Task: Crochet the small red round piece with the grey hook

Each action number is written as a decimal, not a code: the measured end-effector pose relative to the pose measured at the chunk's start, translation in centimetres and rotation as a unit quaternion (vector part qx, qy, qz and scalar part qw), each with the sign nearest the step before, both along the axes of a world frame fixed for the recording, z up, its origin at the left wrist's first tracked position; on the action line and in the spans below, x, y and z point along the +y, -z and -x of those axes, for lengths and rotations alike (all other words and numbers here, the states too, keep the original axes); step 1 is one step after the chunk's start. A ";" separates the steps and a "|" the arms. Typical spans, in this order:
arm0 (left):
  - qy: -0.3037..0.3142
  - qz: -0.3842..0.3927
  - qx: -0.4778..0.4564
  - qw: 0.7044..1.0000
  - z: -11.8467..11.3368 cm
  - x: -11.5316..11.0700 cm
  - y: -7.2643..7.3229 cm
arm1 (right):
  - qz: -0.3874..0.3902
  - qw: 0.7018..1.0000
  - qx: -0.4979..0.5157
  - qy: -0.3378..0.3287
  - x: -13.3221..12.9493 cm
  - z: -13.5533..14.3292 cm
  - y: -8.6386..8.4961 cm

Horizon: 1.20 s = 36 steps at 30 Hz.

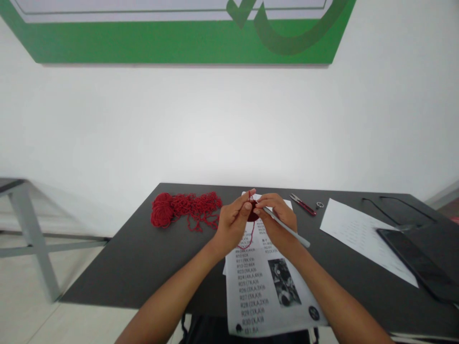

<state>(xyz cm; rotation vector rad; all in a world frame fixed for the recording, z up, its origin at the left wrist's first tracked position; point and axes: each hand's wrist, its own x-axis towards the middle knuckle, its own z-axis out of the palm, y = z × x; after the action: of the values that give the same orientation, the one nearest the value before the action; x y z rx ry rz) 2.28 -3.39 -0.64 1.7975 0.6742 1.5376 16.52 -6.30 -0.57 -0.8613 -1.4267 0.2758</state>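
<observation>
Between my two hands is a small dark red crochet piece (253, 211), partly covered by the fingers. My left hand (233, 217) pinches its left side, with a strand of red yarn (252, 235) looped over the raised index finger and another strand hanging below. My right hand (278, 212) is closed around a grey-handled crochet hook (292, 232), whose tip meets the piece. To the left lie a red yarn ball (162, 210) and a loose tangle of the same yarn (197, 206). Under the hands is a printed pattern sheet (256, 291) with rows of text and a photo.
Small red-handled scissors (303, 205) and a small metal ring (320, 205) lie right of my hands. Farther right are a white paper (358, 239), eyeglasses (398, 220) and a dark phone (416, 258). The black table (143, 267) stands against a white wall.
</observation>
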 end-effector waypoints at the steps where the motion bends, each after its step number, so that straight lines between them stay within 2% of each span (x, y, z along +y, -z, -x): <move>1: 0.011 0.010 -0.009 1.000 0.0 0.0 0.0 | -0.003 1.000 -0.012 0.012 0.1 -0.1 0.1; 5: 0.049 0.039 -0.042 0.997 -0.3 -0.1 0.6 | -0.002 0.999 -0.034 0.040 0.4 -0.4 0.6; 7: 0.056 0.029 -0.045 0.997 -0.4 0.0 0.8 | -0.013 0.998 -0.050 0.042 0.4 -0.3 0.5; 11: 0.073 -0.013 -0.042 0.996 -0.3 0.2 0.4 | -0.031 0.998 -0.053 0.033 -0.1 0.1 0.2; 16: 0.103 0.000 -0.028 0.994 -0.1 0.1 0.0 | -0.015 0.999 -0.033 0.040 -0.2 0.2 0.4; 20: 0.048 -0.013 -0.035 0.998 -0.1 0.1 -0.1 | -0.017 0.999 -0.028 0.027 0.3 -0.1 0.5; 23: 0.012 0.028 -0.059 0.998 -0.1 0.3 0.0 | -0.011 1.000 -0.018 0.004 0.3 -0.3 0.2; 25: 0.039 0.092 -0.096 0.990 -0.2 0.5 0.0 | -0.003 1.000 -0.001 -0.012 0.2 -0.4 -0.2; 29: 0.140 0.188 -0.190 0.953 -0.4 0.8 0.3 | 0.025 0.997 0.051 -0.053 0.0 -0.4 -0.5; 32: 0.170 0.197 -0.216 0.941 -0.5 0.8 0.4 | 0.047 0.990 0.102 -0.088 0.3 -0.4 0.0; 36: 0.170 0.174 -0.216 0.946 -0.6 0.5 0.2 | 0.068 0.973 0.158 -0.151 0.6 -0.5 0.6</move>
<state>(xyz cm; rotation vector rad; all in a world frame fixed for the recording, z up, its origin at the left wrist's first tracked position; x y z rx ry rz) 2.84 -2.89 -0.80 1.1855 0.3679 1.4046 17.00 -5.66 -1.13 -0.6716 -1.2440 0.7168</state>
